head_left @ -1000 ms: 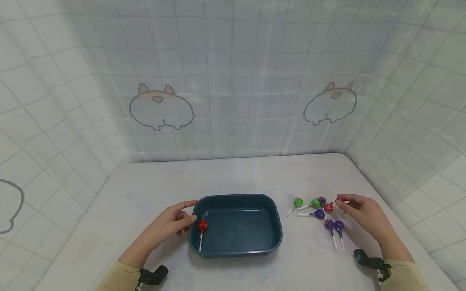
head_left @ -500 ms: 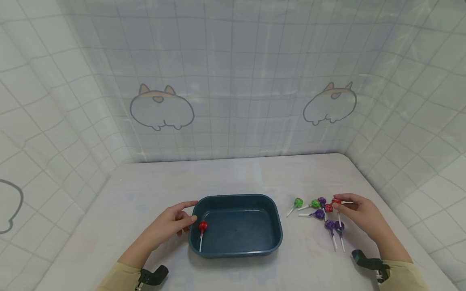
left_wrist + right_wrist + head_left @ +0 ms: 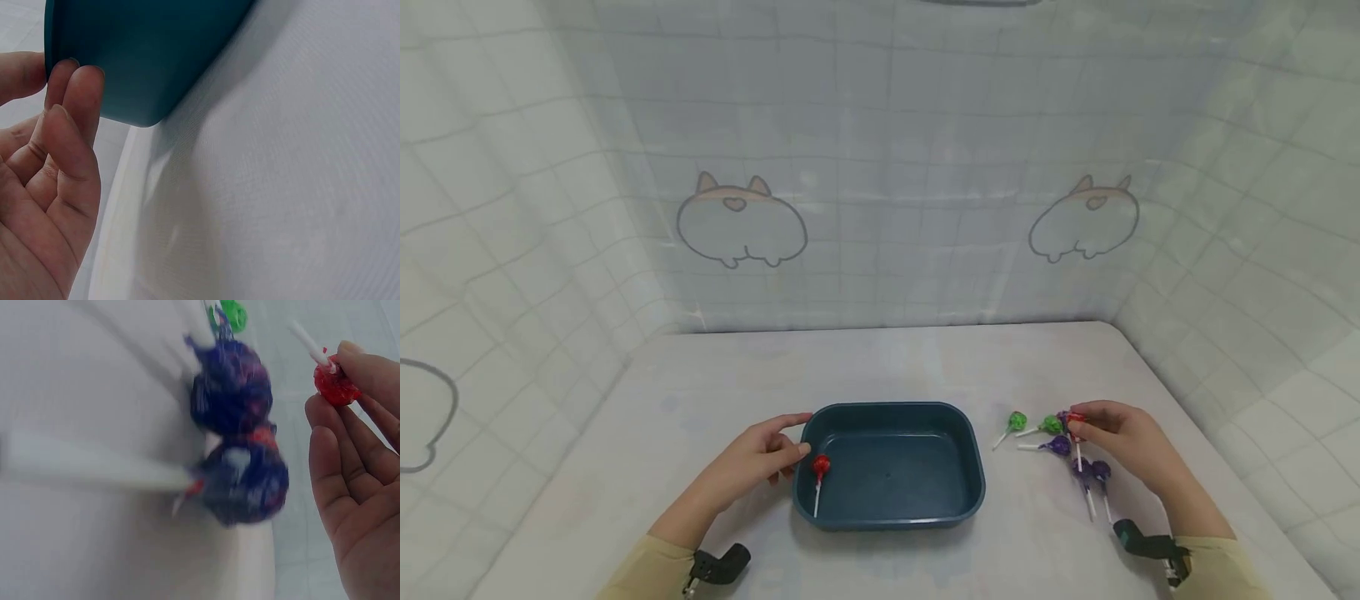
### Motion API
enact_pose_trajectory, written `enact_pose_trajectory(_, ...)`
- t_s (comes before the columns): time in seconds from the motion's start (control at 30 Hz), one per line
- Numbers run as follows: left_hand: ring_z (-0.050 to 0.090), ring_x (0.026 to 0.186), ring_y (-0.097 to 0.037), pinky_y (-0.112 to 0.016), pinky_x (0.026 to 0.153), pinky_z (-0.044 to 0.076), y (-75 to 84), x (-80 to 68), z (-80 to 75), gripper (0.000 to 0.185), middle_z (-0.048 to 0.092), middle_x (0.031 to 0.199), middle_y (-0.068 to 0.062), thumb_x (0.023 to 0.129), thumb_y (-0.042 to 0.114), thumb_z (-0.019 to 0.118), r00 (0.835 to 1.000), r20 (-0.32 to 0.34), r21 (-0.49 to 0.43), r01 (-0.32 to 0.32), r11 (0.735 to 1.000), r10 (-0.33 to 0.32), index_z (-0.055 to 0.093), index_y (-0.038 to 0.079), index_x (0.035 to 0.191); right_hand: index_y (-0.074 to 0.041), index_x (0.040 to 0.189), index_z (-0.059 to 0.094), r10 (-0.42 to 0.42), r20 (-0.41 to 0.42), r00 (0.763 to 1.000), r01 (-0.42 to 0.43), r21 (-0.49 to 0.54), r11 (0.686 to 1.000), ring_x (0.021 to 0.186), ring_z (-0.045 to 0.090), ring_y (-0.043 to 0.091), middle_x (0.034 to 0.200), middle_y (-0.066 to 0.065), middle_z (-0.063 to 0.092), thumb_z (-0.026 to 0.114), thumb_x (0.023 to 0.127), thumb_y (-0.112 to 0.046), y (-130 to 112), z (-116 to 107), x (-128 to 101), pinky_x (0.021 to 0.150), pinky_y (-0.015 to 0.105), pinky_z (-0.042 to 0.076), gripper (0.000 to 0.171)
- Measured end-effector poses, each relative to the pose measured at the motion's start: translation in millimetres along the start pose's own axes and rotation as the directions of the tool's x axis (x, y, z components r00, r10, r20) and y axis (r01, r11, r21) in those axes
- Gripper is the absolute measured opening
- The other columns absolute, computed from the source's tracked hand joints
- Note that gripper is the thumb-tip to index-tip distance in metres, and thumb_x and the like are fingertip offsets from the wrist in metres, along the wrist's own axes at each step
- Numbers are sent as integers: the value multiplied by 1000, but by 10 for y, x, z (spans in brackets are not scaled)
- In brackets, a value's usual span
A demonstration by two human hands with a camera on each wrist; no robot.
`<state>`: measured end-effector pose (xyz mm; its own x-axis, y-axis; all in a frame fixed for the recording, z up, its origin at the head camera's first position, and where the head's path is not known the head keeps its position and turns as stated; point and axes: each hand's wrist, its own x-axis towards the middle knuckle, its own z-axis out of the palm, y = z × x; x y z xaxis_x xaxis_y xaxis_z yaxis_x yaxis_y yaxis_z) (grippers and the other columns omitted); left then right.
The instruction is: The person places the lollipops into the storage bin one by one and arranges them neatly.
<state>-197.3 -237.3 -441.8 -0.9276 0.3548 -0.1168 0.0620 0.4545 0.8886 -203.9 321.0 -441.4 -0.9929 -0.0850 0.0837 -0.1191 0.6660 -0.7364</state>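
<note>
Right hand (image 3: pixel 1123 433) pinches red lollipop (image 3: pixel 1075 419) by its head, just above the pile (image 3: pixel 1060 437) on the tabletop (image 3: pixel 887 367). Left hand (image 3: pixel 760 457), fingers relaxed, touches tub (image 3: pixel 977 467) rim. Thin pinch; dangling stick may snag neighbours, lollipop could drop.

Fingertips (image 3: pixel 75 81) against teal tub (image 3: pixel 144 50)

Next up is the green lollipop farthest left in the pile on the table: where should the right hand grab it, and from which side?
Probably pinch the white stick just below the green lollipop's wrapped head, coming from above on its tray side. The stick lies flat, slanting down-left toward the tray with bare table around it, while another green lollipop and the purple ones crowd its right. The right hand currently pinches a red lollipop.
</note>
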Motion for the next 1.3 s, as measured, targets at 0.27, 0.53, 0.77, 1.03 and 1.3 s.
enact_pose_trajectory(0.27, 62, 73, -32, -37, 57, 52, -2, -9, 7, 58, 68, 81, -8, 96, 32, 67, 1000, 4, -5, -15, 1000, 16, 47, 13, 146, -6, 121, 66, -40, 35, 999, 38, 50, 998, 88, 69, 17, 106, 5, 71, 72, 91, -39, -167, 57, 42, 75, 31, 56, 44)
enact_pose_trajectory(0.53, 63, 74, -32, -38, 59, 53, -23, -19, 15, 60, 68, 82, -8, 94, 36, 68, 1000, 6, -15, -9, 1000, 9, 47, 14, 146, -9, 126, 66, -80, 79, 994, 75, 57, 996, 84, 66, 28, 106, 4, 72, 71, 90, -43, -402, 82, 93, 66, 37, 55, 49)
enact_pose_trajectory(0.77, 63, 74, -29, -39, 60, 53, -3, -27, 12, 59, 68, 82, -8, 95, 35, 68, 1000, 0, -10, -6, 1000, 6, 48, 14, 146, -16, 123, 69, -95, 105, 990, 95, 4, 995, 83, 63, 34, 103, -2, 72, 71, 90, -45, -593, 137, 169, 56, 37, 52, 43)
enact_pose_trajectory(1.03, 64, 74, -29, -39, 60, 53, 8, -47, 31, 57, 68, 82, -7, 95, 33, 67, 1000, -4, -9, 7, 1000, -7, 48, 14, 146, -20, 116, 71, -176, 96, 980, 180, -33, 983, 95, 68, 14, 102, -8, 72, 73, 89, -43, -720, 230, 272, 76, 26, 54, 36)
enact_pose_trajectory(1.3, 64, 74, -28, -38, 60, 53, 2, -58, 46, 59, 68, 83, -7, 94, 35, 68, 1000, -11, -15, -2, 1000, 2, 48, 14, 145, -17, 118, 70, -216, 109, 970, 219, -13, 976, 98, 69, 15, 105, -5, 72, 74, 87, -44, -888, 298, 344, 84, 36, 55, 41)
